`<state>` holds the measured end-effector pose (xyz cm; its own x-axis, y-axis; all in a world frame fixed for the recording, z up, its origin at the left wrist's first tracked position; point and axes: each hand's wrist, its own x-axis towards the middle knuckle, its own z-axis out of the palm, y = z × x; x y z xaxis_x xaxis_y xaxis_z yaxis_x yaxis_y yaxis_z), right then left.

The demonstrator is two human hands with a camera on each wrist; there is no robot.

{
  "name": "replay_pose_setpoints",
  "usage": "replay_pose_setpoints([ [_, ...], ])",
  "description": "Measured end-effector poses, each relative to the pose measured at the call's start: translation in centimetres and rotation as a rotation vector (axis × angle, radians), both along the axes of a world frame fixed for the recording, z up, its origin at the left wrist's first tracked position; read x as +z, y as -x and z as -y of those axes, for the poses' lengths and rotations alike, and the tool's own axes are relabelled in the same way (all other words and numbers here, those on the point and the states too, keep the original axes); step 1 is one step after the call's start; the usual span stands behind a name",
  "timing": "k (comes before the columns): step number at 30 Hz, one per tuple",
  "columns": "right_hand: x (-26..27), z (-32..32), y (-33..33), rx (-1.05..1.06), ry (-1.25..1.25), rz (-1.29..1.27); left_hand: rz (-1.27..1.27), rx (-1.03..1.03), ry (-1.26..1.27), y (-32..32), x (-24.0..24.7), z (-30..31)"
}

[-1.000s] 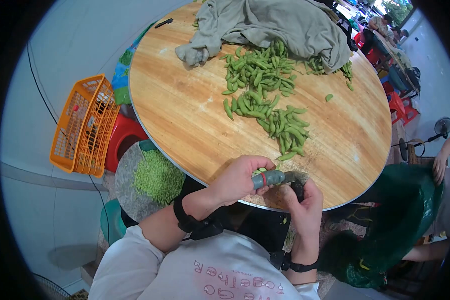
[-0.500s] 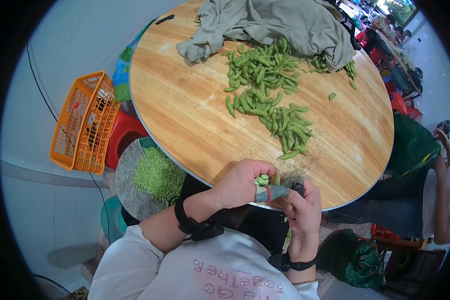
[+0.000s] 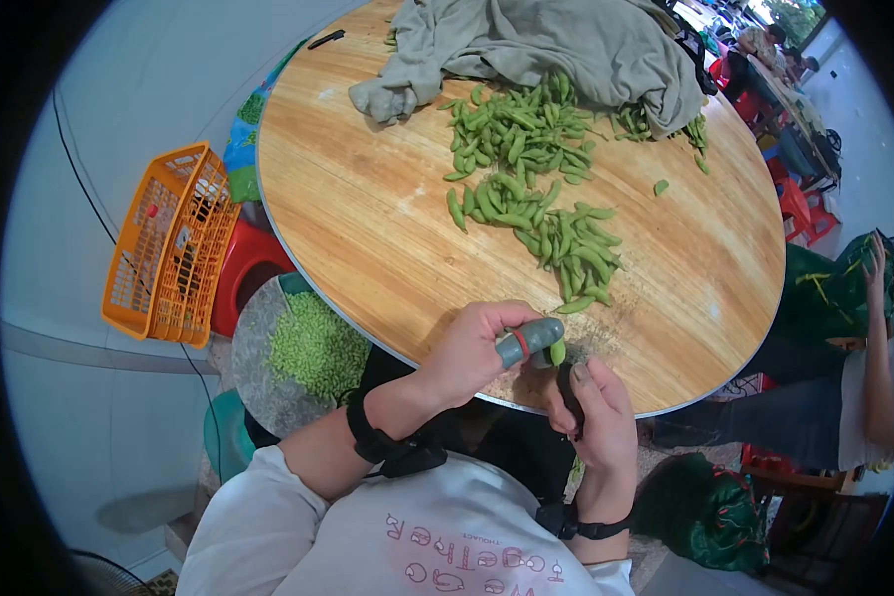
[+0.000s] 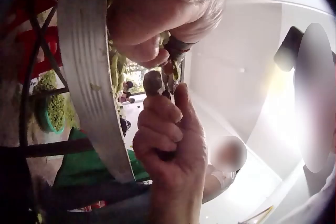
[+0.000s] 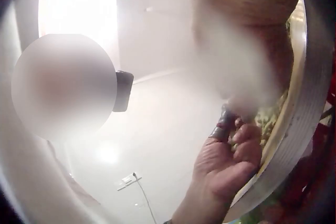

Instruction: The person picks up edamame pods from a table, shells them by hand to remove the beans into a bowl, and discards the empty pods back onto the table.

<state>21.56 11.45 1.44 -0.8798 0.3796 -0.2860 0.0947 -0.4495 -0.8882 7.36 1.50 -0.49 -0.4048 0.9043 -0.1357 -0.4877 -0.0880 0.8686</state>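
Note:
My left hand (image 3: 457,363), its thumb in a grey-green cover (image 3: 529,343) with a red band, pinches a green soybean pod (image 3: 557,352) above the table's near edge. Close beside it, my right hand (image 3: 608,422) grips a black curved handle (image 3: 569,385); the rest of that tool is mostly hidden by the fingers. In the left wrist view, a grey fingertip cover (image 4: 153,82) shows on the right hand, right under the left fingers. A loose heap of soybean pods (image 3: 521,134) trails across the round wooden table (image 3: 368,219) toward my hands.
A grey cloth (image 3: 556,45) lies over the far pods. Left below the table, shelled beans (image 3: 313,348) fill a round grey surface, near a red stool (image 3: 243,268) and an orange basket (image 3: 159,243). At right, another person (image 3: 874,397) handles a green sack (image 3: 844,283).
The left thumb has lifted and a fresh green pod shows between my hands; the shelled beans seen in the left hand are hidden. The right hand has turned. The other person's green sack has moved.

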Motion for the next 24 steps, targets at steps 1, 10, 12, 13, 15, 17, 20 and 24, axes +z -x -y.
replay_pose_setpoints([
  [1, -0.2, 0.0, 0.0, 0.021, 0.105, -0.079, -0.001, 0.0, 0.001, -0.1, 0.1, 0.0],
  [10, -0.2, -0.3, -0.2, 0.018, 0.333, -0.097, -0.545, 0.131, -0.002, -0.4, -0.3, -0.3],
  [12, 0.1, -0.2, -0.3, 0.029, 0.396, -0.115, -0.496, 0.063, -0.092, -0.7, 0.3, -0.2],
  [13, 0.2, -0.2, -0.4, 0.046, 0.472, -0.123, -0.503, 0.062, -0.103, -0.7, 0.3, -0.1],
  [15, -0.3, -0.3, -0.7, 0.085, 0.55, -0.146, 0.205, -0.223, -0.136, -0.5, -0.3, 0.0],
  [17, -0.5, -0.2, -0.6, 0.121, 0.636, -0.204, 0.242, -0.247, -0.193, -0.6, -0.4, 0.0],
  [20, 0.6, 0.0, -0.4, -0.005, 0.219, -0.063, 0.1, -0.121, -0.08, -0.9, 0.5, -0.2],
  [24, 0.9, 0.3, 0.0, -0.174, -0.614, 0.091, -0.506, -0.017, 0.006, -0.6, 0.4, -0.5],
])
